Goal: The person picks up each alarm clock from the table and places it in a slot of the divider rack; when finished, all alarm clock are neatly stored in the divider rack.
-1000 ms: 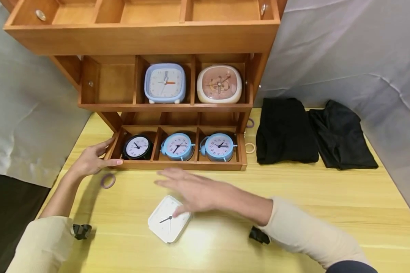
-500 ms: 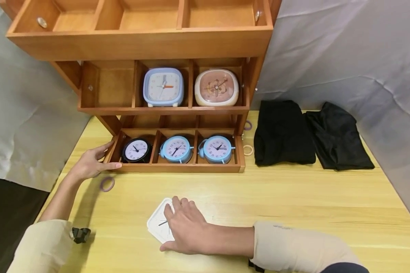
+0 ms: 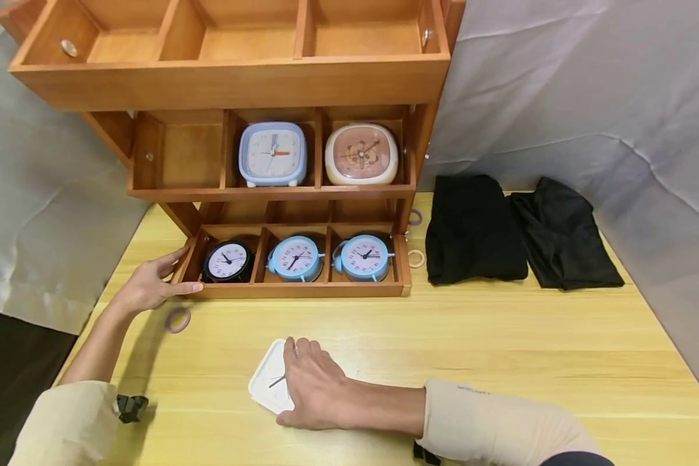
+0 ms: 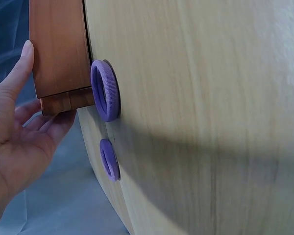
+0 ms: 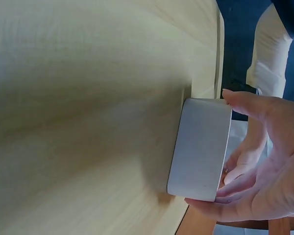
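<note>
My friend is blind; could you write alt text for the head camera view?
A right hand grips a white square clock lying on a yellow table. The left hand touches a wooden shelf holding five clocks.

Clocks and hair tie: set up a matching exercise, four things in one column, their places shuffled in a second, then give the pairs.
Things:
1. white clock
2. black clock
3. cream clock
4. purple hair tie

Places:
A. middle shelf, right compartment
B. on the table under the right hand
C. bottom tray, left compartment
D. on the table just below the left hand

Pairs: 1-B, 2-C, 3-A, 4-D
</note>
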